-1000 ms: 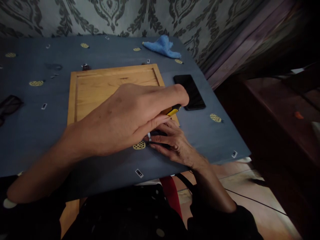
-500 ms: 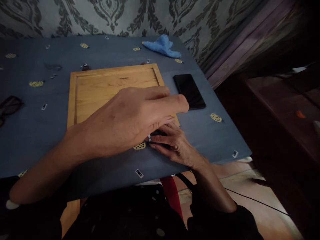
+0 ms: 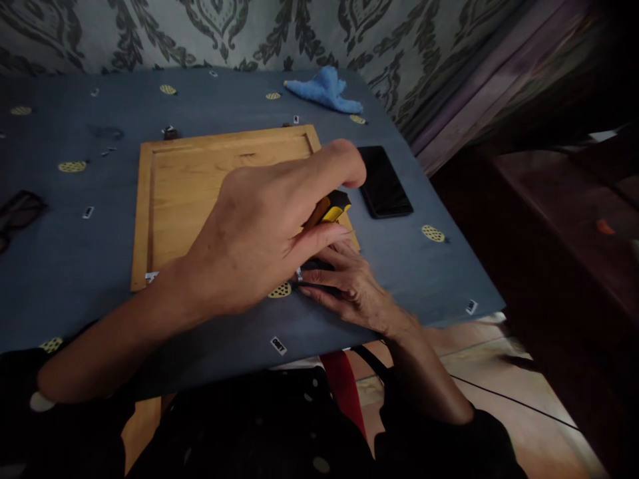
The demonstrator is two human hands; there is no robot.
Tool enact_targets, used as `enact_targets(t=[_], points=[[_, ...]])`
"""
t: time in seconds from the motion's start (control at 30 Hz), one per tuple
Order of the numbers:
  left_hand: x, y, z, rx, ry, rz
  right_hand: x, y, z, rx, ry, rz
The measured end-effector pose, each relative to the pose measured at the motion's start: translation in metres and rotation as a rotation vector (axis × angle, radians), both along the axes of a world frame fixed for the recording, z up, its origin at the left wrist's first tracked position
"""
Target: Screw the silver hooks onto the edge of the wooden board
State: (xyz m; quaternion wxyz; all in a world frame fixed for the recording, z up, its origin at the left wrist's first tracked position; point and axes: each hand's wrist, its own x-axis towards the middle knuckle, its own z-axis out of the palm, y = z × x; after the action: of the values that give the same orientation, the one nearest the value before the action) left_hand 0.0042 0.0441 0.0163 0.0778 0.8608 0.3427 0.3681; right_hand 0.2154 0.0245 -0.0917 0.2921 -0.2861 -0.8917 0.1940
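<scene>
My left hand (image 3: pixel 264 226) is over the near right part of a wooden panel with a raised frame (image 3: pixel 142 199). Its thumb and fingers close around a yellow-and-black screwdriver handle (image 3: pixel 332 209); the lower end of the tool is hidden. Below it, my right hand (image 3: pixel 354 286) rests at the panel's near right corner. The right fingers hold a dark piece (image 3: pixel 319 266) with a silvery bit, mostly covered, so its kind cannot be made out. A small metal fitting (image 3: pixel 151 276) shows at the panel's near left corner.
A black phone (image 3: pixel 387 183) lies right of the panel. Behind are a crumpled blue cloth (image 3: pixel 324 90) and a small dark object (image 3: pixel 171 134). Dark-framed glasses (image 3: pixel 20 213) sit at far left. The blue tablecloth (image 3: pixel 439 286) ends at the right and near edges.
My left hand has turned and its fingers have lifted, bringing the yellow-and-black handle into sight. My right hand stays in place.
</scene>
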Motion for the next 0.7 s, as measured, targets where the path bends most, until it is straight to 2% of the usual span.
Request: enact_targets(t=[0.13, 0.27, 0.37, 0.53, 0.7], points=[[0.000, -0.002, -0.001, -0.001, 0.007, 0.076, 0.000, 0.000, 0.000, 0.010, -0.009, 0.008], [-0.002, -0.004, -0.001, -0.003, 0.044, 0.084, 0.000, 0.001, -0.001, 0.027, -0.001, 0.010], [-0.003, -0.006, 0.001, -0.028, 0.064, 0.059, 0.000, 0.002, -0.002, 0.036, 0.009, 0.017], [-0.005, -0.004, 0.005, -0.097, 0.066, -0.054, 0.000, 0.002, -0.001, 0.042, 0.025, 0.029], [-0.006, -0.003, 0.009, -0.121, 0.039, -0.096, -0.001, 0.002, 0.002, 0.036, 0.021, 0.032]])
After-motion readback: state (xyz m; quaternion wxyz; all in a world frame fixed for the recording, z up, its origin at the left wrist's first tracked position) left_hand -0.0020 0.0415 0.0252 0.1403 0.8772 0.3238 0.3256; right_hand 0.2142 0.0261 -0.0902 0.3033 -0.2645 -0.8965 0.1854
